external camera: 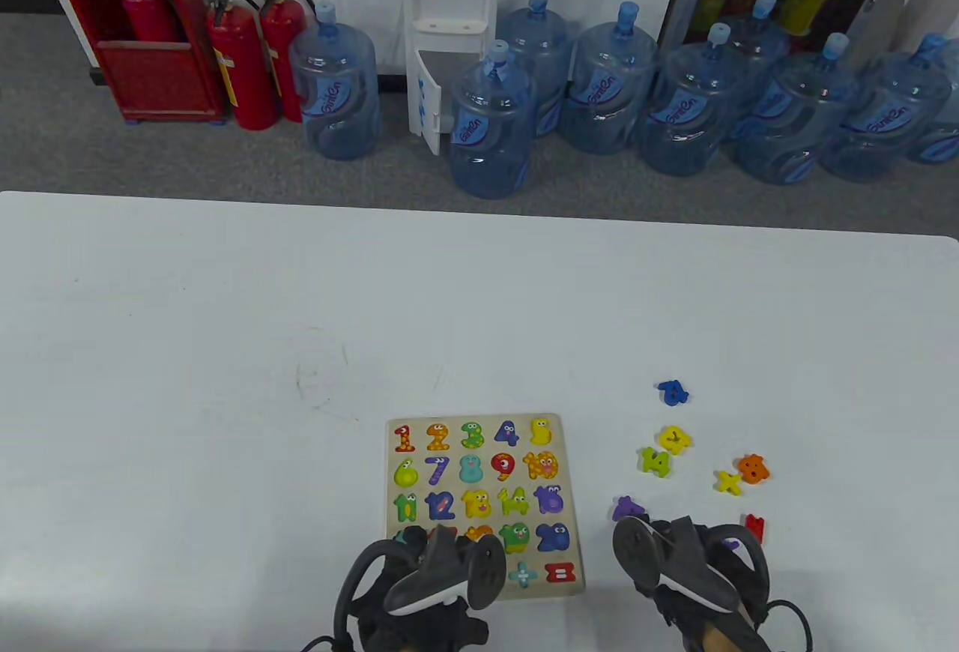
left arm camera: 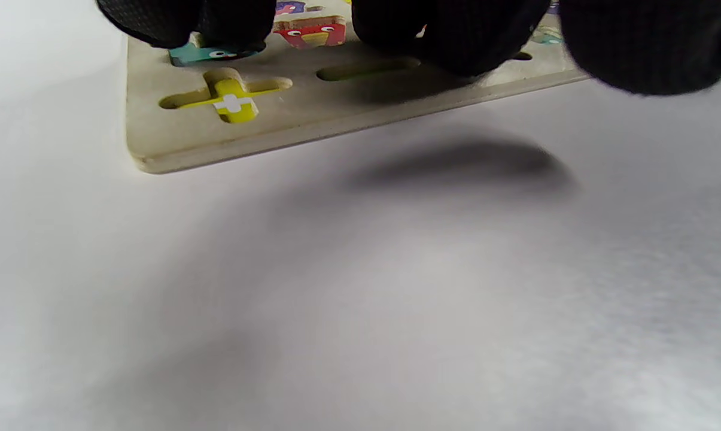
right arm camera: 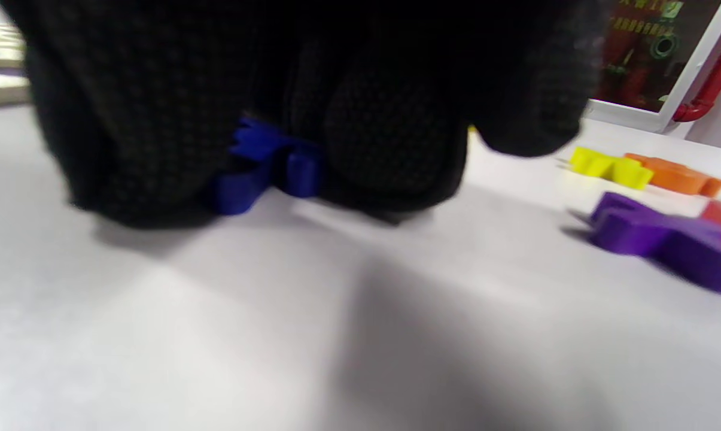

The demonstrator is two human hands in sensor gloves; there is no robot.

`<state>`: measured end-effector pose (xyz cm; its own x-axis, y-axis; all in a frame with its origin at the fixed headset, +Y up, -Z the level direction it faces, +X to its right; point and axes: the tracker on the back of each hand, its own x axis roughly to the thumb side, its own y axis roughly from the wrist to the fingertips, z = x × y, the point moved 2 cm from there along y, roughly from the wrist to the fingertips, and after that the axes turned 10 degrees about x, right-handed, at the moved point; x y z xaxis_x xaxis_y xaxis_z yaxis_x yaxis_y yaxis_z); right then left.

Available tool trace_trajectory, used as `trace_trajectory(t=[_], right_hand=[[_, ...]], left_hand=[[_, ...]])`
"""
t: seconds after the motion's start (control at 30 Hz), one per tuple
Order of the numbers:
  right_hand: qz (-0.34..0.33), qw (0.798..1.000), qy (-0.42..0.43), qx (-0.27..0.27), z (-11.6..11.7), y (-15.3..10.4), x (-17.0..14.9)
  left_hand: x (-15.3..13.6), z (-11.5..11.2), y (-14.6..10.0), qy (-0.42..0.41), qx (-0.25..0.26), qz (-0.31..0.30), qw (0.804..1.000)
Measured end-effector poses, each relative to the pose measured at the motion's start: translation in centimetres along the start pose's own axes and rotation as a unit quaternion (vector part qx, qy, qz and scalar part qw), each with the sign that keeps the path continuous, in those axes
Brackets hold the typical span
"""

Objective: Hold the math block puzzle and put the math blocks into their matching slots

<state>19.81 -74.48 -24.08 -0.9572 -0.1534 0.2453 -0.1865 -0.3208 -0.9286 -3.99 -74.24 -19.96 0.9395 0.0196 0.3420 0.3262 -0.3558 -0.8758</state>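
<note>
Far left, bare white table (external camera: 187, 382). Moving in, the left hand (external camera: 427, 584) sits on the near left corner of the puzzle board (external camera: 569, 457), its tracker covering the slots beneath; in the left wrist view the gloved fingertips (left arm camera: 456, 36) press down on the board's surface, spread along its near edge, nothing held between them. An open plus-shaped slot (left arm camera: 225, 96) shows just clear of them, and a long empty slot (left arm camera: 366, 69) is half in shadow. The board lies flat near the table's front edge, most of its number blocks seated.

Right of the board, loose blocks are scattered: a blue one (external camera: 673, 392) farthest back, yellow (external camera: 675, 440) and green (external camera: 655, 462) pieces, an orange piece (external camera: 753, 468), a red one (external camera: 754, 527) partly cut off by the right hand (external camera: 689, 562). That hand's fingers (right arm camera: 390, 149) close around a dark blue block (right arm camera: 264, 167) resting on the table, though blur hides its shape. A purple block (right arm camera: 659, 239) lies just beside.
</note>
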Motion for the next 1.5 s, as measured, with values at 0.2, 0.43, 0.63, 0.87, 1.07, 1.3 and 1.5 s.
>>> trace_trajectory(t=[0.2, 0.43, 0.63, 0.87, 1.07, 1.3, 1.5], right_hand=[[-0.019, 1.000, -0.002, 0.020, -0.1, -0.5, 0.4], [-0.012, 1.000, -0.008, 0.014, 0.2, -0.5, 0.3], [-0.013, 0.999, -0.005, 0.041, 0.0, -0.7, 0.1], [-0.025, 0.998, 0.058, 0.025, -0.6, -1.1, -1.0], [-0.019, 0.996, 0.078, 0.050, -0.3, -0.3, -1.3], [0.016, 0.999, 0.027, 0.015, 0.0, 0.5, -1.1], [0.018, 1.000, 0.011, -0.021, -0.6, -0.3, -0.9]], left_hand=[[-0.8, 1.4, -0.3, -0.029, 0.013, 0.013, 0.999], [-4.9, 1.9, -1.7, -0.024, 0.062, 0.097, 0.993], [-7.6, -0.1, 0.5, -0.067, 0.050, 0.140, 0.987], [-6.6, -0.7, 1.0, -0.021, 0.004, 0.139, 0.990], [-5.2, -0.3, 0.2, 0.026, -0.028, 0.136, 0.990], [-5.3, 0.0, -0.1, -0.002, -0.006, 0.118, 0.993], [-5.5, -0.7, 0.7, -0.033, 0.027, 0.112, 0.993]])
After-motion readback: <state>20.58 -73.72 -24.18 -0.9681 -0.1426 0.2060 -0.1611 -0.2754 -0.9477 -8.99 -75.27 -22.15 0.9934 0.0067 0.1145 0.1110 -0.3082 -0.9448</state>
